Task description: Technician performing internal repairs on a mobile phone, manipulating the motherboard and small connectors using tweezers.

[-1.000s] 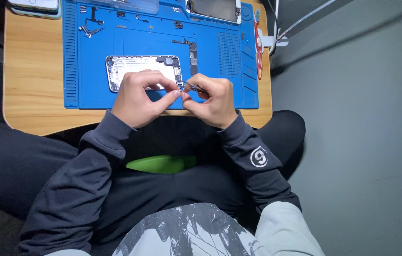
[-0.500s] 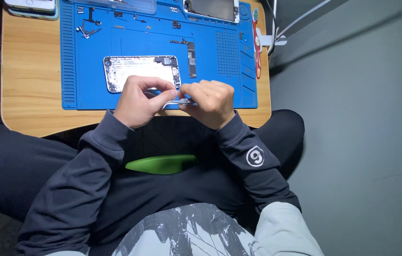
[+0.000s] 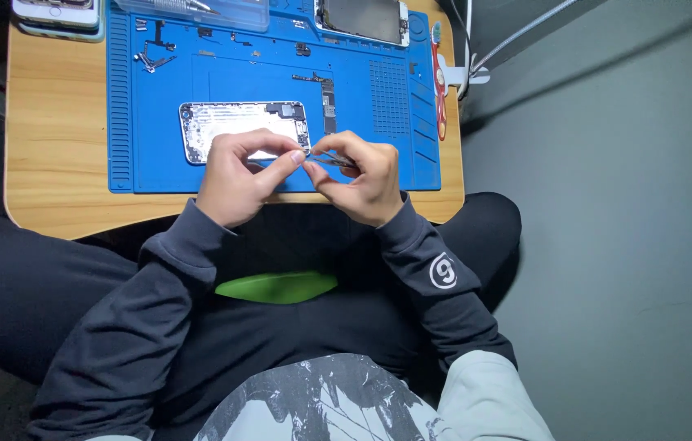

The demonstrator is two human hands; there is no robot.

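- Head view, compared with half a second ago: both hands have stayed together at the near edge of the mat, and the open phone now shows a little more above the left knuckles.
- The left hand (image 3: 240, 175) is curled, its thumb and forefinger pinched narrow; their tips meet the tips of the right hand. Whatever sits between them is too small to make out.
- The right hand (image 3: 362, 180) is also curled, with its fingers closed on thin metal tweezers (image 3: 331, 159), which point left toward the left fingertips.
- The opened phone (image 3: 244, 129), a silver shell with its insides showing, lies flat on the blue mat (image 3: 378, 106), just beyond the left hand and partly hidden by it.
- A slim dark circuit board (image 3: 328, 100) lies on the mat just right of the phone.
- Small loose parts (image 3: 152, 59) sit near the mat's far left corner.
- A phone screen (image 3: 362, 18) lies at the mat's far edge.
- The mat rests on a wooden table (image 3: 56, 122).
- Both arms wear dark sleeves; the person sits cross-legged, and a green patch (image 3: 276, 286) shows at the lap.
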